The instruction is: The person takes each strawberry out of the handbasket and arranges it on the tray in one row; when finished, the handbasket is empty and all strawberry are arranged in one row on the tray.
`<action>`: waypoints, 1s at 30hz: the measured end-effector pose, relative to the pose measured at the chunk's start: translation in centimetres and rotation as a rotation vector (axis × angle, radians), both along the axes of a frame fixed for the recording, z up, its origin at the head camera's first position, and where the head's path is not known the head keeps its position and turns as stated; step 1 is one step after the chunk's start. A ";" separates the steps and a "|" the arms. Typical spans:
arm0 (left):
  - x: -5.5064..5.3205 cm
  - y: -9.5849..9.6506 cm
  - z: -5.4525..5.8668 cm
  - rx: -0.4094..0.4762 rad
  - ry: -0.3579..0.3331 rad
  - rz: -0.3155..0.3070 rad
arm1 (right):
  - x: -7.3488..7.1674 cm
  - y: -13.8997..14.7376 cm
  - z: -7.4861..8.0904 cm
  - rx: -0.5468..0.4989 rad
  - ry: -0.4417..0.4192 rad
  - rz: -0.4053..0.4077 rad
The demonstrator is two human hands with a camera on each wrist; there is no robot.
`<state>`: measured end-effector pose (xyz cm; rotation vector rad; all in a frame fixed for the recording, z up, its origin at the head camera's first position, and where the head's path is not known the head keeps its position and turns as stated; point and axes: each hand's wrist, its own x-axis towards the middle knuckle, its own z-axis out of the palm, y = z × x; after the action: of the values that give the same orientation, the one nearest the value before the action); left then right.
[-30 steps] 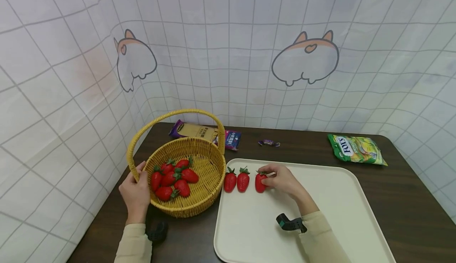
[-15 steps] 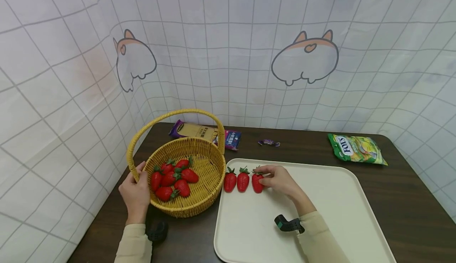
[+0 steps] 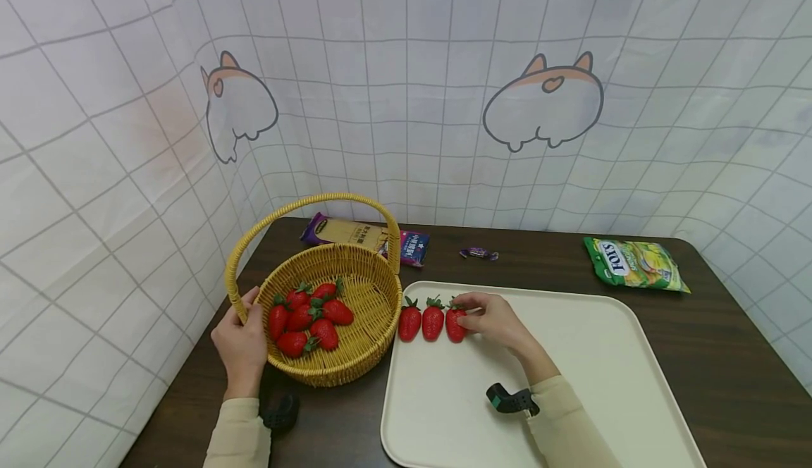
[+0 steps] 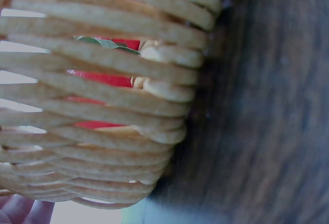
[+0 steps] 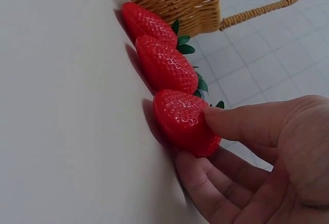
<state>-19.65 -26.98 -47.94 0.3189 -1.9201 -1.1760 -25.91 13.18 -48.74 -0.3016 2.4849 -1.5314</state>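
My left hand (image 3: 242, 345) grips the yellow wicker basket (image 3: 345, 369) at its left rim, by the foot of the handle. Several red strawberries (image 3: 325, 334) lie inside the basket. On the cream tray (image 3: 507, 411), two strawberries (image 3: 421, 323) stand side by side near the back left corner, leaves pointing away. My right hand (image 3: 501, 323) pinches a third strawberry (image 5: 180, 116) at the right end of that row, thumb above and fingers along its side. In the left wrist view the basket wall (image 4: 103, 100) hides most of the left hand; only fingertips (image 4: 38, 213) show.
Behind the basket lie a purple and tan snack packet (image 3: 352, 232) and a purple-blue one (image 3: 414, 248). A small wrapped candy (image 3: 478, 254) sits past the tray's back edge. A green FOX'S bag (image 3: 636, 265) rests at the back right of the dark table (image 3: 729, 355).
My right hand has slid its strawberry left along the tray, closing the gap to the two others. My left hand and the basket have stayed put.
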 end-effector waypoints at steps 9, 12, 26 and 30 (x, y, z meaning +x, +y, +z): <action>0.1 0.0 0.1 0.000 0.001 0.003 | 0.0 0.0 -0.1 -0.005 -0.002 0.009; 0.0 0.0 0.0 0.001 0.001 0.001 | 0.0 0.0 -0.1 -0.007 -0.004 0.011; -0.1 0.0 -0.1 0.007 -0.002 0.008 | 0.1 1.0 0.5 -0.049 0.001 -0.040; -0.1 0.0 -0.1 0.010 -0.002 0.006 | -0.2 1.3 1.0 -0.057 0.050 -0.071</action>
<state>-19.73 -26.98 -48.01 0.3311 -1.9145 -1.1821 -26.08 14.49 -47.78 -0.2668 2.5191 -1.6449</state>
